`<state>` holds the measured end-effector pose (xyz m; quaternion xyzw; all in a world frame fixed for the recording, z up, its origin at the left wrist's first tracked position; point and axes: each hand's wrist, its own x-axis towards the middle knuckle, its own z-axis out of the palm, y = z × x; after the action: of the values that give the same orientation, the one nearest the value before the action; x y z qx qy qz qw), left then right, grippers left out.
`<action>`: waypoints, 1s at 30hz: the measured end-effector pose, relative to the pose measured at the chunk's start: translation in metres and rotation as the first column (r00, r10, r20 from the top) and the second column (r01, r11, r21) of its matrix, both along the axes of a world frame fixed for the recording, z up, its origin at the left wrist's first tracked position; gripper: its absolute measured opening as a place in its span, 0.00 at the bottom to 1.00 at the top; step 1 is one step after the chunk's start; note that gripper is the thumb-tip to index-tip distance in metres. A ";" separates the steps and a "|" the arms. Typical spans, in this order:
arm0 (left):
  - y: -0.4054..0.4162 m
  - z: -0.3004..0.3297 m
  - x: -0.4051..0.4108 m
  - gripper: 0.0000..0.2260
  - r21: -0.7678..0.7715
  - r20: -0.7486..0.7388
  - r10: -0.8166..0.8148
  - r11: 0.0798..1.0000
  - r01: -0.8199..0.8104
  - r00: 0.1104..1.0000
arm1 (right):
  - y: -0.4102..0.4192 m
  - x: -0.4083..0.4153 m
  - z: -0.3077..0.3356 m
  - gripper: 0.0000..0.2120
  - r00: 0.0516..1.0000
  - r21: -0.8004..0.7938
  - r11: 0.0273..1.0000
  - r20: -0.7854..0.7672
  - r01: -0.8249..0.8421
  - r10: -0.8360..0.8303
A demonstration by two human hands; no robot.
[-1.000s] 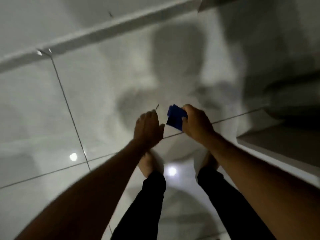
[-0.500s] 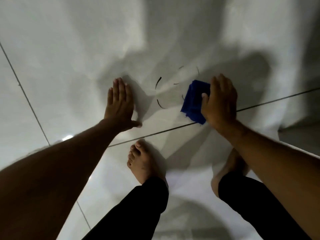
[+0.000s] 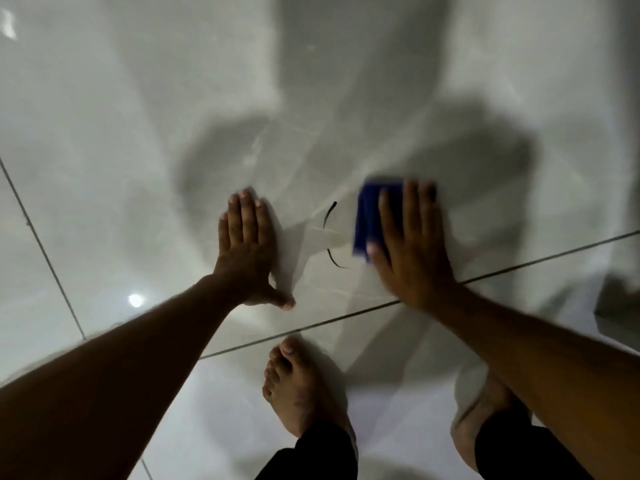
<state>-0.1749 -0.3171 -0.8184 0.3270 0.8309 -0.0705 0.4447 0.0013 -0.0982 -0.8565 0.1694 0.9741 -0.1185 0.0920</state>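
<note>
Small dark-blue folded cloth (image 3: 366, 220) lies flat on the glossy pale-grey tiled floor (image 3: 138, 140), pinned under the right hand (image 3: 412, 251): palm down, fingers straight and a little spread, thumb out along the cloth's near edge, nothing curled round it. Cloth looks soft and roughly rectangular, its far edge blurred; only its left part shows beyond the fingers. Just left of it are two thin dark curved marks (image 3: 329, 216) on the tile. Beyond them the left hand (image 3: 247, 251) rests flat on the floor, fingers together, thumb stuck out sideways, holding nothing. A dark grout line (image 3: 519, 263) runs under the right wrist. Bare feet (image 3: 301, 386) nearer, below black trouser legs (image 3: 311, 460).
</note>
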 end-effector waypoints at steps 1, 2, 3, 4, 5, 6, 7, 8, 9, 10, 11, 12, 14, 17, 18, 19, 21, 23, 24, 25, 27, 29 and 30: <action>0.000 0.002 0.001 0.80 -0.005 -0.001 0.002 1.000 -0.002 1.000 | -0.001 0.039 0.005 0.36 0.967 -0.012 0.967 0.026 -0.253 0.253; 0.001 0.004 0.001 0.80 -0.006 -0.002 0.004 1.000 -0.004 1.000 | 0.015 0.069 0.009 0.37 0.844 -0.018 0.845 0.054 -0.534 0.534; 0.002 0.004 0.002 0.80 -0.006 -0.003 0.006 1.000 -0.006 1.000 | 0.044 0.084 0.009 0.37 0.674 -0.045 0.677 0.061 -0.735 0.736; 0.002 0.004 0.002 0.80 -0.008 -0.003 0.008 1.000 -0.008 1.000 | 0.075 0.085 0.004 0.37 0.550 -0.047 0.553 0.066 -0.832 0.833; 0.003 0.003 0.002 0.81 -0.011 -0.004 0.010 1.000 -0.010 1.000 | 0.101 0.077 -0.003 0.37 0.535 -0.025 0.539 0.086 -0.842 0.840; 0.003 0.003 0.002 0.81 -0.015 -0.011 0.009 1.000 -0.009 1.000 | 0.117 0.064 -0.006 0.35 0.660 0.018 0.662 0.101 -0.749 0.744; 0.002 0.002 0.002 0.81 -0.018 -0.019 0.007 1.000 -0.008 1.000 | 0.118 0.049 -0.009 0.34 0.851 0.087 0.847 0.090 -0.525 0.518; 0.001 0.002 0.001 0.81 -0.018 -0.024 0.004 1.000 -0.004 1.000 | 0.101 0.033 -0.011 0.33 0.981 0.148 0.970 0.042 -0.192 0.188; 0.001 0.001 0.002 0.81 -0.014 -0.024 -0.002 1.000 0.001 1.000 | 0.069 0.022 -0.012 0.33 0.986 0.136 0.977 0.006 0.163 -0.166; 0.001 0.000 0.002 0.81 -0.013 -0.020 -0.007 1.000 0.007 1.000 | 0.028 0.021 -0.009 0.33 0.914 0.090 0.910 -0.019 0.406 -0.406; 0.001 0.000 0.002 0.81 -0.021 -0.012 -0.007 1.000 0.007 1.000 | -0.015 0.025 -0.003 0.33 0.880 0.040 0.879 -0.025 0.475 -0.474; 0.001 0.002 0.002 0.80 -0.033 -0.005 -0.001 0.999 0.001 1.000 | -0.052 0.035 0.005 0.33 0.920 -0.024 0.920 -0.011 0.391 -0.392; 0.001 0.004 0.001 0.80 -0.039 -0.005 0.008 0.999 -0.008 1.000 | -0.077 0.050 0.013 0.35 0.972 -0.138 0.962 -0.030 -0.234 0.232; 0.000 0.003 0.002 0.81 -0.023 -0.024 0.004 1.000 -0.004 1.000 | -0.001 -0.001 0.001 0.36 0.497 -0.156 0.480 -0.100 -0.863 0.862; -0.001 0.002 0.002 0.81 -0.019 -0.035 0.001 1.000 -0.002 0.999 | 0.022 -0.034 -0.008 0.35 0.467 -0.086 0.459 -0.122 -0.884 0.876; -0.001 0.000 0.002 0.81 -0.013 -0.038 -0.004 1.000 0.003 0.999 | 0.037 -0.066 -0.015 0.35 0.550 0.007 0.555 -0.127 -0.832 0.826; -0.002 0.000 0.002 0.81 -0.002 -0.039 -0.006 1.000 0.006 0.999 | 0.034 -0.113 -0.017 0.35 0.872 0.080 0.883 -0.137 -0.463 0.470; -0.001 0.002 0.000 0.80 -0.001 -0.030 0.004 1.000 -0.004 1.000 | -0.007 -0.104 -0.009 0.35 0.985 -0.007 0.992 -0.115 -0.127 0.125; 0.001 0.005 -0.001 0.80 -0.004 -0.020 0.006 1.000 -0.006 1.000 | -0.028 -0.079 -0.004 0.35 0.979 -0.038 0.982 -0.087 -0.187 0.183; 0.001 0.008 -0.002 0.80 -0.007 -0.013 0.007 1.000 -0.007 1.000 | -0.042 -0.044 0.002 0.35 0.926 -0.065 0.924 -0.068 -0.376 0.372; 0.002 0.011 -0.001 0.79 -0.005 -0.003 0.004 1.000 -0.004 1.000 | -0.024 0.009 0.012 0.36 0.558 -0.158 0.547 -0.032 -0.822 0.829; 0.001 0.009 -0.001 0.79 -0.003 -0.005 0.002 1.000 -0.002 1.000 | 0.037 0.005 0.001 0.35 0.314 -0.110 0.306 -0.073 -0.946 0.946; 0.000 0.008 -0.001 0.79 -0.001 -0.008 0.002 1.000 -0.002 1.000 | 0.060 -0.010 -0.007 0.34 0.367 -0.080 0.361 -0.078 -0.929 0.927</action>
<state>-0.1755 -0.3168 -0.8109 0.3258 0.8328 -0.0716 0.4417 -0.0088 -0.0386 -0.8636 -0.4144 0.8931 -0.1015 0.1426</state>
